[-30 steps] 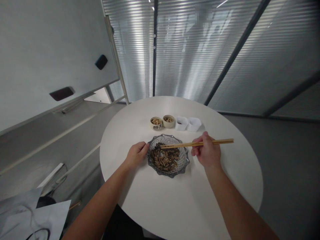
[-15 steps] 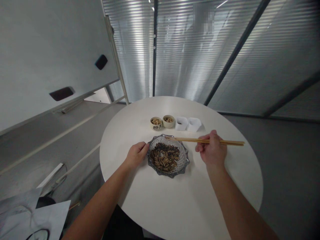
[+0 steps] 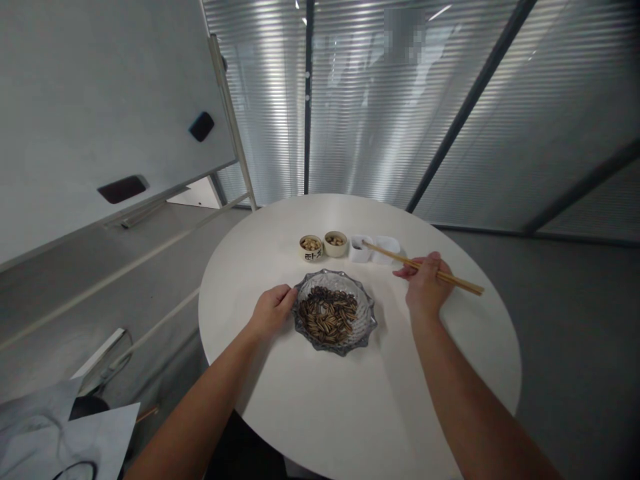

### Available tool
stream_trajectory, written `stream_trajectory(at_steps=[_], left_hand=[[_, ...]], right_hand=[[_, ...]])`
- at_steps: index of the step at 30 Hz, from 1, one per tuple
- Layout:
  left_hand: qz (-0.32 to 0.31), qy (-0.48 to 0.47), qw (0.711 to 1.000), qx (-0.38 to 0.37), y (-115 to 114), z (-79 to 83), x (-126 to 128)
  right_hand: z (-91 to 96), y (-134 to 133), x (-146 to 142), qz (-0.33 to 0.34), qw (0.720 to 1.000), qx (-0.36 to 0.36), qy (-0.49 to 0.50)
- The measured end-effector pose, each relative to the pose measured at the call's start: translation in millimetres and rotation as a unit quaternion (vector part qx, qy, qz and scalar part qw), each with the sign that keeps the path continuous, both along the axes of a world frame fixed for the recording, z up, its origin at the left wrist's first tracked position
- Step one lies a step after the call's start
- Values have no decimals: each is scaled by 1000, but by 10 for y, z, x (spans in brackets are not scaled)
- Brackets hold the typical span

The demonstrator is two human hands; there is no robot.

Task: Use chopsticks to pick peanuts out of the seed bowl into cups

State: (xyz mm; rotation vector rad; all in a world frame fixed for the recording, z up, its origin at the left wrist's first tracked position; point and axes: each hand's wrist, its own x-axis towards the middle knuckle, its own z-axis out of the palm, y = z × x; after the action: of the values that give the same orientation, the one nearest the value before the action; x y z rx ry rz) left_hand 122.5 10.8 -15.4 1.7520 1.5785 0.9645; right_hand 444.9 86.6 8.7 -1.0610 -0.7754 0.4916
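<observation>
My left hand (image 3: 273, 310) curls over the left rim of a scalloped glass dish (image 3: 369, 327), which holds a heap of striped sunflower seeds (image 3: 327, 317). My right hand (image 3: 425, 285) is shut on a pair of wooden chopsticks (image 3: 395, 257), above the table to the right of the dish. Their tips reach the nearer of two small white square dishes (image 3: 361, 248), which has something dark inside. Whether the tips hold anything is too small to tell. Beside it stands the second white dish (image 3: 387, 250). Two small round bowls of shelled nuts (image 3: 311, 248) (image 3: 335, 244) sit to the left.
All this stands on a round white table (image 3: 350, 413). A whiteboard on a stand (image 3: 110, 100) rises at the left, and loose printed sheets (image 3: 95, 433) lie at the lower left. A slatted glass partition (image 3: 380, 113) stands behind, above a grey floor.
My right hand has moved up and away from the glass dish. The chopstick tips have swung from above the dish to the white dish. My left hand has stayed on the rim.
</observation>
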Motion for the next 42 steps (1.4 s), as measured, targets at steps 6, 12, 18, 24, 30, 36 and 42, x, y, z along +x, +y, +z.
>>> stream_trajectory(at_steps=[6,12,18,24,30,36,42], left_hand=[[0,6,1000,0,2,1,-6],[-3,9,1000,2,9,-12,-12],[-1,1,1000,0,13,-34,-16],[2,1,1000,-6,8,-9,-8],[-1,5,1000,-5,4,4,-11],[-2,10,1000,-6,8,-16,-20],[1,4,1000,-5,12,-28,-13]], right_hand=[[4,-43,-28,41,999,-4,-12],[88,-87,-47,38,999,16,-10],[211,-326,-119,152,987,58,15],[205,-600,-194,339,934,-27,-111],[160,-641,-253,371,902,-74,-206],[120,-652,-340,384,888,-89,-235],[99,-664,-398,373,896,-82,-227]])
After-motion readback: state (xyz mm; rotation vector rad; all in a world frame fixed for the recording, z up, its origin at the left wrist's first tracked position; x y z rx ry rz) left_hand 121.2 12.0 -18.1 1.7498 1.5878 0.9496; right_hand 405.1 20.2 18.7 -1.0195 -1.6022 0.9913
